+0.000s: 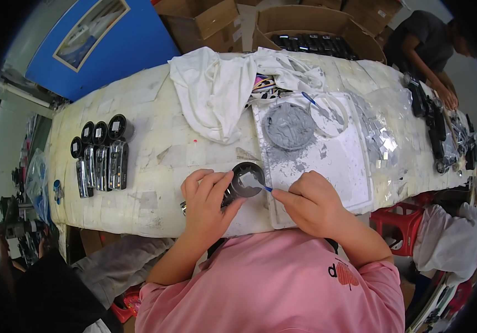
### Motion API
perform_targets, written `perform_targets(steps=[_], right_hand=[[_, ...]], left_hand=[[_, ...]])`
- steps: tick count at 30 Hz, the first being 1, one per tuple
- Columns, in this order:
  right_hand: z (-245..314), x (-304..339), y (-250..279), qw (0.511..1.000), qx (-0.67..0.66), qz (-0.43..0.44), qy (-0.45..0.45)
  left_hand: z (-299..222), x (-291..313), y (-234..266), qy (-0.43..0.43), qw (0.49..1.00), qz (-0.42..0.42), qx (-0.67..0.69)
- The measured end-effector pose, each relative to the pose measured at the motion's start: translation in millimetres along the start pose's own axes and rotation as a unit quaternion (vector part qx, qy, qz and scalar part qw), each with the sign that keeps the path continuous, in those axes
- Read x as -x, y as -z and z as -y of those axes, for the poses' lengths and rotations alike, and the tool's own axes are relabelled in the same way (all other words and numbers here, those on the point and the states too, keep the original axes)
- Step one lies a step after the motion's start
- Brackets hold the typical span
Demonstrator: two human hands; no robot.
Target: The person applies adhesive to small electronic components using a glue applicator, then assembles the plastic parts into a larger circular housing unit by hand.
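Note:
My left hand (205, 200) is wrapped round the body of a black device with a round, cup-like head (241, 191). A pale grey square patch shows inside that head. Between the closed fingers of my right hand (313, 202) is a small blue-handled tool (268, 189), its tip at the right rim of the cup. Most of the tool's handle is hidden by the fingers. Beyond my right hand, a round mass of grey paste (289, 126) sits on a smeared white tray (327, 188). A clear round lid (335, 129) and another blue-handled tool (309, 100) lie beside the paste.
Several similar black devices (102, 161) stand in a row at the left. White cloths (211, 89) lie at the table's back. Small silvery squares (384, 145) on plastic film are right of the tray. A co-worker (424, 50) is at the far right; a red stool (396, 225) stands below.

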State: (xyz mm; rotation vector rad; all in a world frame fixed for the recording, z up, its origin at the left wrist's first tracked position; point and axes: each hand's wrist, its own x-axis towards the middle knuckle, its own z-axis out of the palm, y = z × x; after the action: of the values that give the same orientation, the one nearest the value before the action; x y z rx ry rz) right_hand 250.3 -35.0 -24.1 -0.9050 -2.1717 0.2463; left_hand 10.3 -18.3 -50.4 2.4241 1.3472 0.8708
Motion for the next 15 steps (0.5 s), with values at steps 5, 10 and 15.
perform_targets(steps=[5, 10, 15], right_hand=[[0, -6, -3, 0.999, 0.027, 0.031, 0.012], [4, -8, 5, 0.997, 0.020, 0.069, 0.015], [-4, -2, 12, 0.997, -0.033, -0.001, -0.076]], left_hand=[[0, 0, 0, -0.001, 1.000, 0.002, -0.007], [0, 0, 0, 0.004, 1.000, 0.006, -0.010], [3, -1, -1, 0.002, 1.000, 0.023, 0.017]])
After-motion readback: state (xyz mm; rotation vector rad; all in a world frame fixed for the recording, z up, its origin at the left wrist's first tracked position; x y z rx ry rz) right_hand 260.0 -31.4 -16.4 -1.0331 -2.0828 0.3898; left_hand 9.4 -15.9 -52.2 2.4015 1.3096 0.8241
